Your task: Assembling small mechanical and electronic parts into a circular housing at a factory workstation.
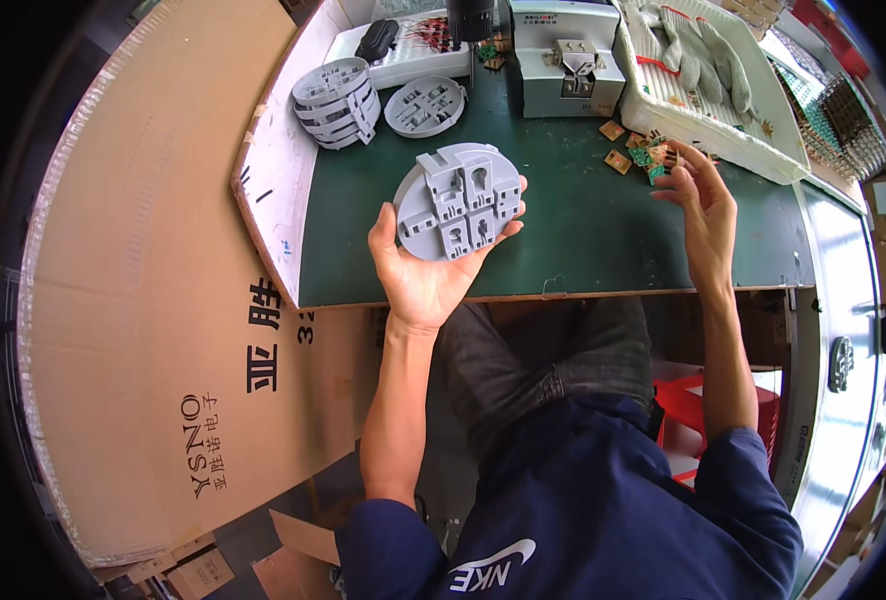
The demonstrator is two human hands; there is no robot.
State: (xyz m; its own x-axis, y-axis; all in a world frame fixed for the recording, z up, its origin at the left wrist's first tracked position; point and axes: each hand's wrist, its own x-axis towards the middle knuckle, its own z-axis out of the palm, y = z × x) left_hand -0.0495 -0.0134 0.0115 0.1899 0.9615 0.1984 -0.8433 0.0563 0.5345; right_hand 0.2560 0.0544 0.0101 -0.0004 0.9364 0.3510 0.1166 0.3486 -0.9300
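Green-topped counter (pixel 583 240), with a big cardboard sheet (pixel 153 250) off its edge at 9 o'clock. Bearings taken from the grey disc (pixel 463 203), its face set with raised, slotted blocks. Disc sits in the left hand (pixel 425 285), over the near part of the counter; hand clamped on it, thumb at the rim between 8 and 9 o'clock, fingertips showing around 3 to 4.

Right hand (pixel 698 190), toward 3 o'clock, is at a loose cluster of small boards (pixel 618 161), green and copper-coloured. Thumb and fingers curled near each other; cannot tell whether a board is pinched.

Stack of similar discs (pixel 335 108) at 10 o'clock; single disc (pixel 425 107) lying at 11. Metal machine (pixel 570 95) at 1; white tray (pixel 791 168) at 2, knit gloves (pixel 693 55) inside.
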